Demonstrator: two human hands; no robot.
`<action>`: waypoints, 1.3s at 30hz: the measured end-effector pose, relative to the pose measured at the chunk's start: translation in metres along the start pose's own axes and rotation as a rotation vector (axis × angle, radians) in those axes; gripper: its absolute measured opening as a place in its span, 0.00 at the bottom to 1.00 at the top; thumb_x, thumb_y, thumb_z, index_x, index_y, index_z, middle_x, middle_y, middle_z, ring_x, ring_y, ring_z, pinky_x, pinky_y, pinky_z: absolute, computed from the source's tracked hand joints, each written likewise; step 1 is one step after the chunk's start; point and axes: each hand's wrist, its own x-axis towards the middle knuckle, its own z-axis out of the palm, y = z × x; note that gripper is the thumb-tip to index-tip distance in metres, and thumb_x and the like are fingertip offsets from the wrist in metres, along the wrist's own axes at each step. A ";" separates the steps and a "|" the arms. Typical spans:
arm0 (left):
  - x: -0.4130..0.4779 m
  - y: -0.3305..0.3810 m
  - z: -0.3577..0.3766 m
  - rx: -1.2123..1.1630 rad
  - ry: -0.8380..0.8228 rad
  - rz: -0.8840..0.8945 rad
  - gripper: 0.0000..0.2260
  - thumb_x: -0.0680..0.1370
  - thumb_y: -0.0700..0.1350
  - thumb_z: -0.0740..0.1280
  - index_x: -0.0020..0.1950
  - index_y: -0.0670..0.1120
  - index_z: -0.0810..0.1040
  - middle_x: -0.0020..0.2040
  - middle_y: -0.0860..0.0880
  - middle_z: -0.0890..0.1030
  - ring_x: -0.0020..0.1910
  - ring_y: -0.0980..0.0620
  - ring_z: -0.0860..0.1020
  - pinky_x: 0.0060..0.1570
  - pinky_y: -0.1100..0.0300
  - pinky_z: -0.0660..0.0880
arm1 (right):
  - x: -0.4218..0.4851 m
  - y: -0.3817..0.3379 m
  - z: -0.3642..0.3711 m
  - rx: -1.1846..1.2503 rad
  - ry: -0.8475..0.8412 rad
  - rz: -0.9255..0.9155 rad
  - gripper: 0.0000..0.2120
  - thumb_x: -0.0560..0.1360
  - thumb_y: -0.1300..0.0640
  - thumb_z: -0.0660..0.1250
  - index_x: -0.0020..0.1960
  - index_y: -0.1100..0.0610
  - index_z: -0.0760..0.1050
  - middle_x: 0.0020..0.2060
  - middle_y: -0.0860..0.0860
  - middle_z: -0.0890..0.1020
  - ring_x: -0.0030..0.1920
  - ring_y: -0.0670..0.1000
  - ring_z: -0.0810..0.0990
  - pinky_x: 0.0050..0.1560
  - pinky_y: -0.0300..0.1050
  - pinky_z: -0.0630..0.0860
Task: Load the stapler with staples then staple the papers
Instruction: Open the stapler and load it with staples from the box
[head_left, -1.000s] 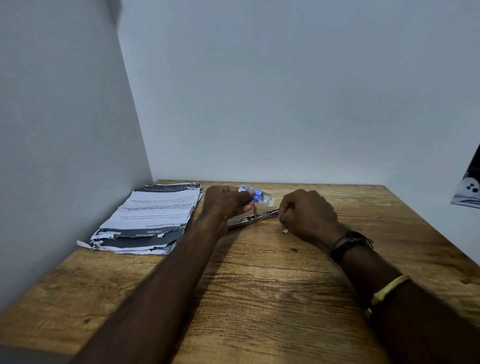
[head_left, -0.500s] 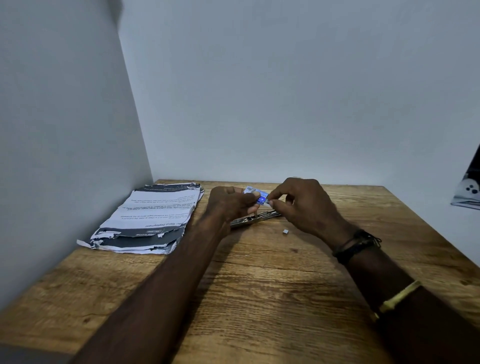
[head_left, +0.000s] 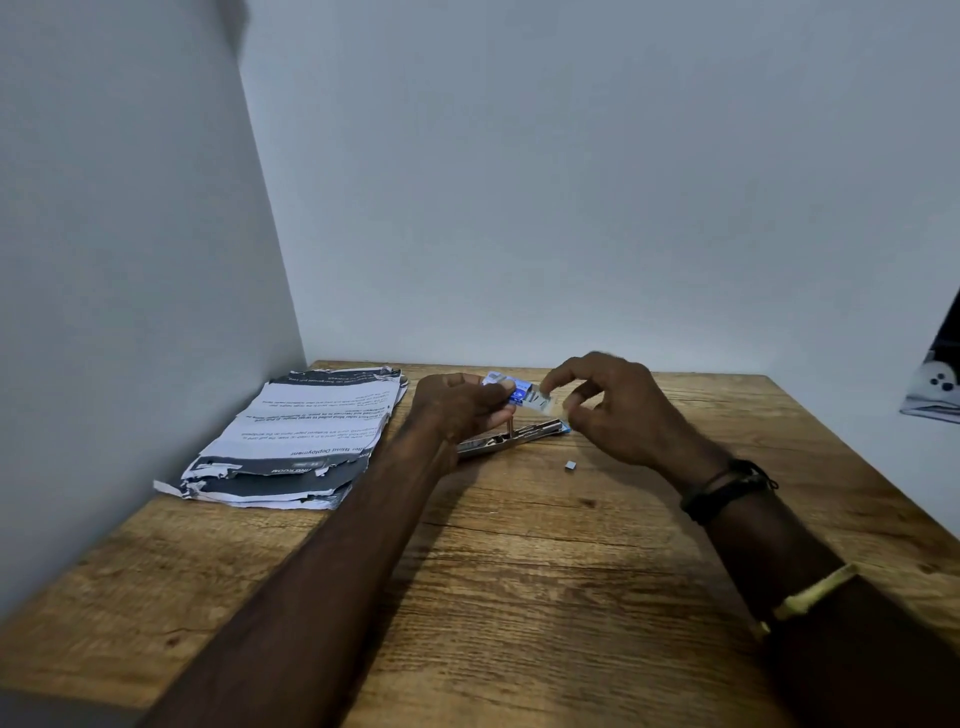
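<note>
Our right hand (head_left: 618, 410) has lifted, fingers pinching the staple box (head_left: 524, 397) end; our left hand (head_left: 457, 410) grips it. Loading looks imminent.

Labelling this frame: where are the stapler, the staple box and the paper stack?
stapler (head_left: 524, 437): head view, metal body.
staple box (head_left: 522, 397): head view, blue face.
paper stack (head_left: 311, 421): head view, top sheet.

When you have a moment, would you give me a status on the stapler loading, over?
Left hand holds staple box; right hand at its end, hold unclear. Stapler lies open on table beneath. Nothing blocking; loose staple bit nearby.
</note>
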 end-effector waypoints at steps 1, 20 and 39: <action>0.000 0.000 0.000 0.001 -0.009 -0.001 0.10 0.72 0.32 0.76 0.40 0.38 0.75 0.39 0.39 0.84 0.33 0.49 0.85 0.33 0.62 0.83 | 0.000 0.001 0.000 0.020 -0.044 0.011 0.19 0.72 0.69 0.71 0.47 0.45 0.82 0.50 0.45 0.84 0.44 0.44 0.85 0.46 0.38 0.78; -0.008 -0.005 0.005 0.045 -0.086 0.055 0.08 0.72 0.32 0.76 0.49 0.38 0.80 0.43 0.34 0.84 0.34 0.45 0.85 0.36 0.59 0.84 | 0.001 0.011 0.010 0.067 0.032 -0.098 0.06 0.70 0.62 0.79 0.43 0.53 0.85 0.46 0.50 0.83 0.43 0.48 0.83 0.45 0.47 0.79; -0.011 -0.006 0.012 0.141 -0.190 -0.034 0.17 0.75 0.34 0.75 0.62 0.36 0.76 0.41 0.38 0.85 0.32 0.48 0.84 0.37 0.57 0.85 | 0.003 0.014 -0.001 0.045 -0.096 0.008 0.13 0.68 0.56 0.83 0.47 0.50 0.81 0.47 0.42 0.83 0.48 0.47 0.83 0.43 0.38 0.75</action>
